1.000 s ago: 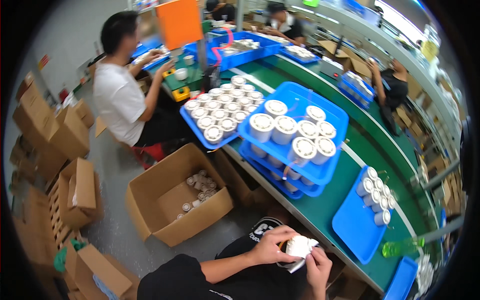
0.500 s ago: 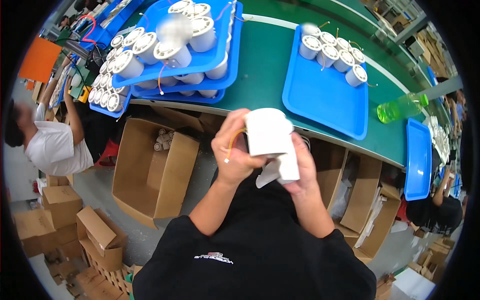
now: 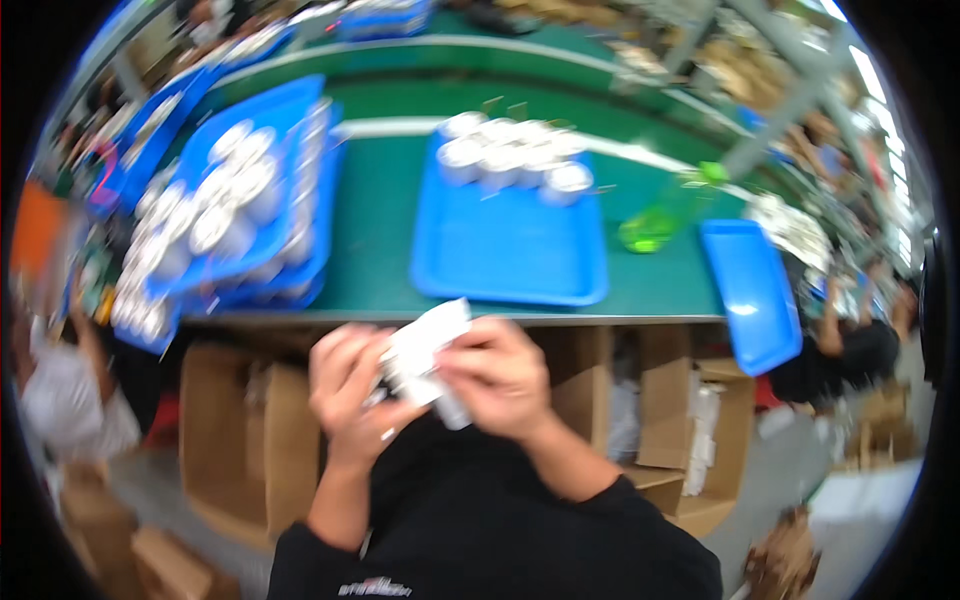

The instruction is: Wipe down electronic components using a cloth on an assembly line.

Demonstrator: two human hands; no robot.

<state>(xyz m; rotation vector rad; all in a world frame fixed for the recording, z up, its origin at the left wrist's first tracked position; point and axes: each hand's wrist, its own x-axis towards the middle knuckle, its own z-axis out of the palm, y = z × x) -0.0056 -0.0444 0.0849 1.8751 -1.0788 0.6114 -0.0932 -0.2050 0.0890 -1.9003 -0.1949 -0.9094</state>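
Note:
Motion smears the view. In front of my chest, below the table edge, both hands are on a white workpiece (image 3: 405, 365), which looks like the white cylindrical part with a thin wire seen half a second earlier. My left hand (image 3: 345, 385) is wrapped round its left side. On the right, the fingers of my right hand (image 3: 500, 375) pinch a thin white flap-like piece (image 3: 440, 325) that rises above the part. Blur hides whether the two are joined. Beyond my hands lies a blue tray (image 3: 510, 265), with several white cylindrical parts (image 3: 510, 155) grouped at its far end.
Stacked blue trays (image 3: 288, 100) full of similar parts stand at the left of the green table (image 3: 375, 220). A green bottle (image 3: 660, 220) and another blue tray (image 3: 750, 290) are to the right. Cardboard boxes (image 3: 220, 420) sit below the table. People work at both sides.
My view has swung up and left, so the table shows more fully. My hands have turned the workpiece, and my right hand has shifted from its side to a pinch on the white flap.

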